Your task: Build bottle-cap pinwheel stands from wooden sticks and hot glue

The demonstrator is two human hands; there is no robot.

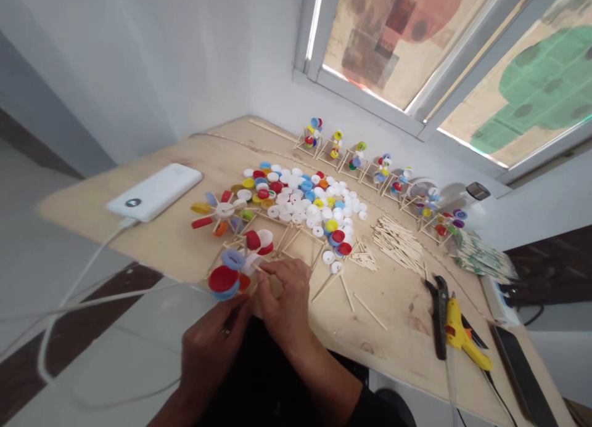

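At the table's near edge, both hands are at a small wheel of bottle caps point(224, 279) with red, blue, white and orange caps around a whitish hub. My left hand point(215, 337) is closed at the wheel's lower side, its fingertips by the orange cap; what it pinches is hidden. My right hand point(287, 297) has its thumb and fingers pinched on a thin wooden stick point(263, 268) beside the hub. Just behind stands another cap wheel point(225, 211) on sticks. A stick frame point(303, 242) is to the right of the hands.
A heap of caps point(296, 199) covers the middle. Stick piles point(398, 242) lie right of it, near black cutters point(439, 316), a yellow glue gun point(462, 337) and a phone point(522, 371). Finished-looking cap wheels point(361, 156) line the wall. A white power bank point(155, 191) lies left.
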